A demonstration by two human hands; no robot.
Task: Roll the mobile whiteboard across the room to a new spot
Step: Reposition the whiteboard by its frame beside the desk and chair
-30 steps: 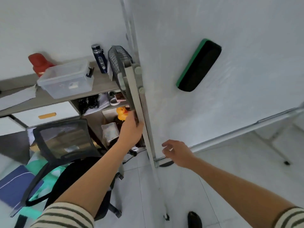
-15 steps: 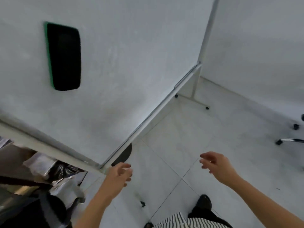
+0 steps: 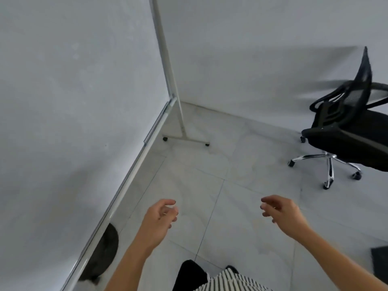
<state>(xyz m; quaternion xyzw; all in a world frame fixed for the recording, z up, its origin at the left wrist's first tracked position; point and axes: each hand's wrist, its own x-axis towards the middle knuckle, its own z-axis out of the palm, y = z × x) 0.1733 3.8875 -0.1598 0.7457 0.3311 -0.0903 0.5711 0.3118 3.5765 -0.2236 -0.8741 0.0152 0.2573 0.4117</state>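
Whiteboard (image 3: 73,112) fills the left half of the view, its face blank and pale grey; top and left edges run out of frame, so its full extent cannot be seen. Metal tray rail (image 3: 134,171) runs along the board's lower edge, slanting from the far post down toward the bottom left corner, where it is cut off. Far upright post (image 3: 168,70) stands at the board's right edge and meets a floor foot (image 3: 185,139) with a small dark caster at each end. The near foot of the board is not visible.

Under the rail, near the bottom left, a dark rounded shape (image 3: 105,253) sits on the floor; partly hidden by the rail, too blurred to identify.

Left hand (image 3: 158,221) hangs just right of the rail, not touching it, fingers loosely curled and empty. Right hand (image 3: 282,215) is further from the board, well apart from the left, fingers half-curled, also empty. Both over bare tiled floor (image 3: 241,164).

Black mesh office chair (image 3: 346,127) on a chrome star base stands well to the right of the board; its seat is cropped by the frame edge. A dark flat object (image 3: 380,261) at the lower right edge is cut off, unidentifiable. Striped garment (image 3: 228,282) and a dark shoe show at the bottom.
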